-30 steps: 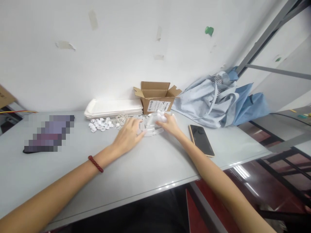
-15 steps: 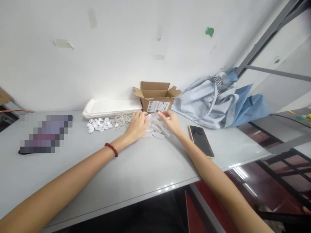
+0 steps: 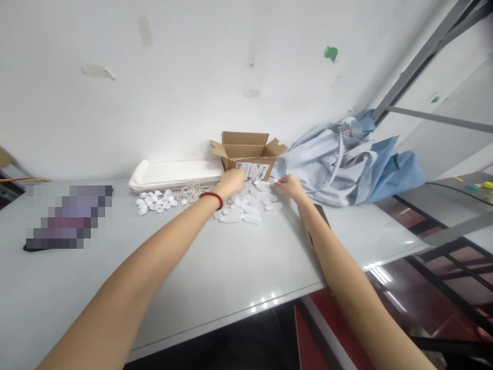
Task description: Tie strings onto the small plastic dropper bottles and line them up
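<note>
Small clear bottles (image 3: 252, 201) lie in a loose pile on the table (image 3: 231, 267), on the near side of the open box (image 3: 252, 169). The left hand (image 3: 232, 181) is at the pile's far left, fingers curled — I cannot tell whether they grip anything. The right hand (image 3: 290, 186) is at its right edge, fingertips drawn nearly together; any hold is unclear. White caps (image 3: 156, 200) lie farther left.
</note>
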`<state>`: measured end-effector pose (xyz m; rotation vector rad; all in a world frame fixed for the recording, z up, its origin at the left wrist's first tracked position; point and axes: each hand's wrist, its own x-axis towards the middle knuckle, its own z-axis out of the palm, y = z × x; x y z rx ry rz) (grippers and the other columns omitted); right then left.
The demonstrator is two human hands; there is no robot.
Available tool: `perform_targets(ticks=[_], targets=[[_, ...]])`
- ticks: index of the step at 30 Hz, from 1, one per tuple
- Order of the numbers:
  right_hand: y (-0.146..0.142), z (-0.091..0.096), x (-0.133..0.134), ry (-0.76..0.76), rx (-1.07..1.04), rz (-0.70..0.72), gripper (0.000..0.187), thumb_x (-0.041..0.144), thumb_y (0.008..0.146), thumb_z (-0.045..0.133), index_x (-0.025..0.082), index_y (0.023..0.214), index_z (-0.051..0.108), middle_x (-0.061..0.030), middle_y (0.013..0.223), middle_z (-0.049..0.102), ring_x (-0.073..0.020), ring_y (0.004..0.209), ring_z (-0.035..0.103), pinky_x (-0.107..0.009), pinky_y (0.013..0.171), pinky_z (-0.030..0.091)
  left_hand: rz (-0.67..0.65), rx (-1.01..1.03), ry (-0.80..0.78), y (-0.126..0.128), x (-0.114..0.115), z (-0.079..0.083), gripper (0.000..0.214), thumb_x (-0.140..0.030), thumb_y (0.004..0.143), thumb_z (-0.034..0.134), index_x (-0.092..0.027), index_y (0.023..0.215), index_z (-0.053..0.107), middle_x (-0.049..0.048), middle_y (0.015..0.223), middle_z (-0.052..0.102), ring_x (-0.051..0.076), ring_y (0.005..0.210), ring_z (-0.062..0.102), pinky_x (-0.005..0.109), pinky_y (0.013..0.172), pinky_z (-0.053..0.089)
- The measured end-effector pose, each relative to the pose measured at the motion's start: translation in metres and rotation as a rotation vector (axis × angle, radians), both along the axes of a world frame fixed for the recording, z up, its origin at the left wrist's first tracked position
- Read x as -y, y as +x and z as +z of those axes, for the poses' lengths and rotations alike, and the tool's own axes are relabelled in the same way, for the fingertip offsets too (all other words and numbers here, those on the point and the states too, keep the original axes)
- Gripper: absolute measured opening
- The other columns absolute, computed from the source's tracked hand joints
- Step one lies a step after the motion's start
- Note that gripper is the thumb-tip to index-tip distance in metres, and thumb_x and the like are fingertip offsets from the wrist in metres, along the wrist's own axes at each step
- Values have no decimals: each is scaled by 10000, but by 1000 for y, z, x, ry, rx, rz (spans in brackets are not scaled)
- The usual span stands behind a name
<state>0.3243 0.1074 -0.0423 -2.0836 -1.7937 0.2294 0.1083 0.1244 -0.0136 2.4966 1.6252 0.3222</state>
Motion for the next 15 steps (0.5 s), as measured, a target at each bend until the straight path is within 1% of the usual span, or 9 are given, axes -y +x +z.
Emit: perform_targets(ticks=[1,3,5,7,10,13,14,15], targets=[[0,2,-1,28,8,39,234,244,817,496,103,800,682,-63,695,633,-171,689,567,-274,665,432,-4,-10,-3,2,-1,1,253,-155,711,665,-87,954,684,229,986,689,346,946,659,359,733,494],[-3,5,-5,87,21,120,254,235,850,468,99,941,662,-94,873,662,-193,828,582,-283,755,436,-9,-20,3,3,-2,3,258,-144,695,680,-97,948,681,219,994,689,340,953,656,350,739,491],[-7,5,-10,136,33,217,290,205,859,465,99,1089,606,-134,1069,640,-215,979,569,-292,826,427,-12,-17,27,1,0,5,228,-159,710,677,-101,931,677,210,982,689,337,948,655,353,741,487],[-12,3,-15,153,44,316,325,153,855,465,110,1163,559,-147,1157,613,-219,1041,559,-294,853,420,-6,-6,62,-4,7,9,179,-173,741,652,-97,902,672,204,938,688,341,923,655,369,733,484],[-17,-2,-21,124,66,402,329,81,816,508,133,1135,572,-120,1072,655,-213,967,589,-288,829,421,-1,20,127,-18,25,14,129,-176,779,594,-104,862,663,190,914,678,342,943,632,387,745,477],[-19,-5,-24,100,78,413,298,56,774,576,143,1057,611,-104,1010,680,-209,922,606,-280,812,420,-37,63,197,-43,51,14,156,-206,826,542,-135,917,647,157,1031,658,312,1063,570,380,836,457],[-20,-4,-25,97,78,409,280,53,760,598,145,1022,626,-104,1007,683,-211,921,611,-277,809,421,-56,87,210,-52,60,13,160,-219,836,536,-144,935,636,136,1028,661,288,1051,572,367,846,456],[-21,-3,-25,94,75,402,262,49,740,620,147,983,639,-105,1000,686,-213,921,616,-274,803,423,-86,166,210,-63,70,11,149,-225,835,544,-144,928,628,121,993,670,270,1007,587,360,836,459]])
